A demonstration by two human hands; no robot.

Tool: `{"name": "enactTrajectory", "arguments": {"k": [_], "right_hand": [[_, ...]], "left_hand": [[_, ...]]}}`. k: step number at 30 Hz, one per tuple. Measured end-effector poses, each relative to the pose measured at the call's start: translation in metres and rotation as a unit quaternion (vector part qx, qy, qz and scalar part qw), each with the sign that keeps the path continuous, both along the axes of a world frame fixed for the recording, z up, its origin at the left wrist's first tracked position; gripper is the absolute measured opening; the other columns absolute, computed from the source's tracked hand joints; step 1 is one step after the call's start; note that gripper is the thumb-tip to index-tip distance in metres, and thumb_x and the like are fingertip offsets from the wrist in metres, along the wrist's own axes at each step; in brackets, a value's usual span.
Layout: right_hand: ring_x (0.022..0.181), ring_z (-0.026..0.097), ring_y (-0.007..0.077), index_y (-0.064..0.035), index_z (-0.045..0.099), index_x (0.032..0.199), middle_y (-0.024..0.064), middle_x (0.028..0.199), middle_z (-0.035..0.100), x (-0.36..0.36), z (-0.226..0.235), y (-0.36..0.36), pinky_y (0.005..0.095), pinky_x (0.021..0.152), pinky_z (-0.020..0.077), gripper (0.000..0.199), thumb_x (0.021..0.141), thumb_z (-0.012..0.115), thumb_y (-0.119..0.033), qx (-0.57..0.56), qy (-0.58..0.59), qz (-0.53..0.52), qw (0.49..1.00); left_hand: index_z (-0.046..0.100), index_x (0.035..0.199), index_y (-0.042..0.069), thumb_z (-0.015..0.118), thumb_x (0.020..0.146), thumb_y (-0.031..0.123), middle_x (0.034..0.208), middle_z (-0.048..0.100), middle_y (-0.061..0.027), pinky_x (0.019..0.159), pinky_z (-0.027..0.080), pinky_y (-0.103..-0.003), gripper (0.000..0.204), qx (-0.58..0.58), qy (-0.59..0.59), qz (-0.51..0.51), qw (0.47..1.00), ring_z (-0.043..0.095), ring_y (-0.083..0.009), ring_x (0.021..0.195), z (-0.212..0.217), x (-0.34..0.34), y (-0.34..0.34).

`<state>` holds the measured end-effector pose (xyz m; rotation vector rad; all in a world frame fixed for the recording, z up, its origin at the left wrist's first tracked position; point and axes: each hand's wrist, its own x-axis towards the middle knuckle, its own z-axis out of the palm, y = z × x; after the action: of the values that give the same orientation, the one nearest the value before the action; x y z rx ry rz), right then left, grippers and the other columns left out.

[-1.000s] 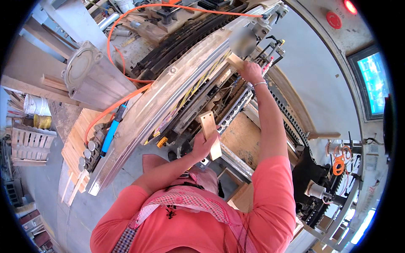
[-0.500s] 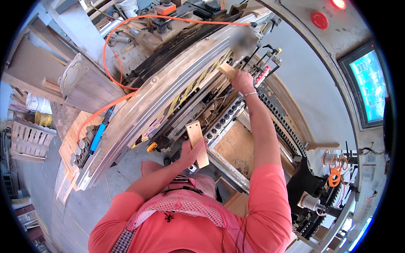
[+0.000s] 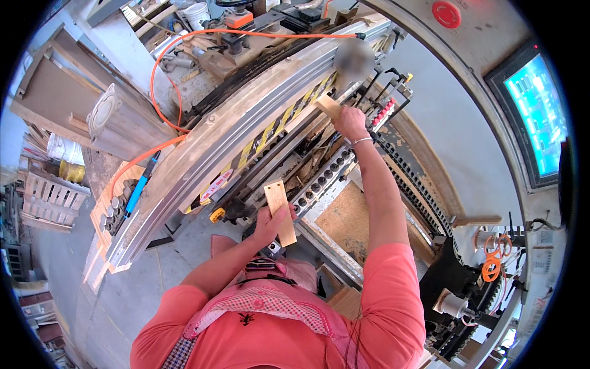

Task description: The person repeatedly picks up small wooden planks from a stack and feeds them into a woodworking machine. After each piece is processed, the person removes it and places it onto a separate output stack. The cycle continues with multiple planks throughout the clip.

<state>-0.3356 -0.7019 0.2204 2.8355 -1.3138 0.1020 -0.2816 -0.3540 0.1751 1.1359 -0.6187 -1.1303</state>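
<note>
My left hand (image 3: 268, 225) is closed around a flat, light wooden board (image 3: 276, 195) with small holes near its upper end. The board stands slanted in front of my body, next to a row of round black knobs (image 3: 327, 175) on the machine. Farther out, my right hand (image 3: 352, 125) grips the near end of another short wooden piece (image 3: 328, 106). That piece lies close to the yellow-and-black striped edge (image 3: 264, 139) of the machine's long beam. Whether it touches the machine I cannot tell.
A long metal-edged beam (image 3: 203, 132) curves across the left and far side, with an orange hose (image 3: 161, 61) over it. At the right stand a lit screen (image 3: 536, 117) and a red stop button (image 3: 447, 14). A toothed chain track (image 3: 409, 175) runs beside my right arm.
My view has shifted a little, so the screen and button sit higher. Both hands still hold their wooden pieces, and the left one has moved slightly leftward in the picture.
</note>
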Motion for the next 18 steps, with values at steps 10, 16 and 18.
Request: {"name": "enactTrajectory", "arguments": {"k": [10, 16, 18], "right_hand": [[0.082, 0.063, 0.0295, -0.0021, 0.060, 0.088, 0.0159, 0.082, 0.064, -0.0004, -0.0027, -0.0040, 0.0381, 0.074, 0.0498, 0.038, 0.072, 0.063, -0.036, 0.025, 0.009, 0.003, 1.000], [0.081, 0.063, 0.0294, -0.0023, 0.060, 0.089, 0.0161, 0.081, 0.064, -0.0015, -0.0077, -0.0079, 0.0379, 0.072, 0.0499, 0.037, 0.072, 0.062, -0.034, 0.022, 0.012, 0.004, 1.000], [0.080, 0.063, 0.0295, -0.0023, 0.060, 0.088, 0.0159, 0.081, 0.064, -0.0008, -0.0081, -0.0076, 0.0378, 0.071, 0.0500, 0.036, 0.072, 0.062, -0.034, 0.022, 0.007, 0.004, 1.000]], "left_hand": [[0.055, 0.098, -0.001, 0.046, 0.091, 0.023, 0.080, 0.060, -0.0083, 0.068, 0.050, -0.029, 0.027, 0.018, -0.008, -0.005, 1.000, 0.060, -0.0158, 0.074, 0.0016, 0.0019, -0.0017], [0.055, 0.098, -0.001, 0.046, 0.091, 0.023, 0.079, 0.060, -0.0082, 0.067, 0.050, -0.029, 0.027, 0.023, -0.008, 0.001, 1.000, 0.060, -0.0158, 0.073, 0.0091, 0.0012, -0.0028], [0.055, 0.099, -0.001, 0.046, 0.091, 0.024, 0.080, 0.060, -0.0082, 0.066, 0.049, -0.029, 0.027, 0.015, -0.014, 0.004, 1.000, 0.060, -0.0155, 0.073, 0.0064, 0.0009, -0.0026]]}}
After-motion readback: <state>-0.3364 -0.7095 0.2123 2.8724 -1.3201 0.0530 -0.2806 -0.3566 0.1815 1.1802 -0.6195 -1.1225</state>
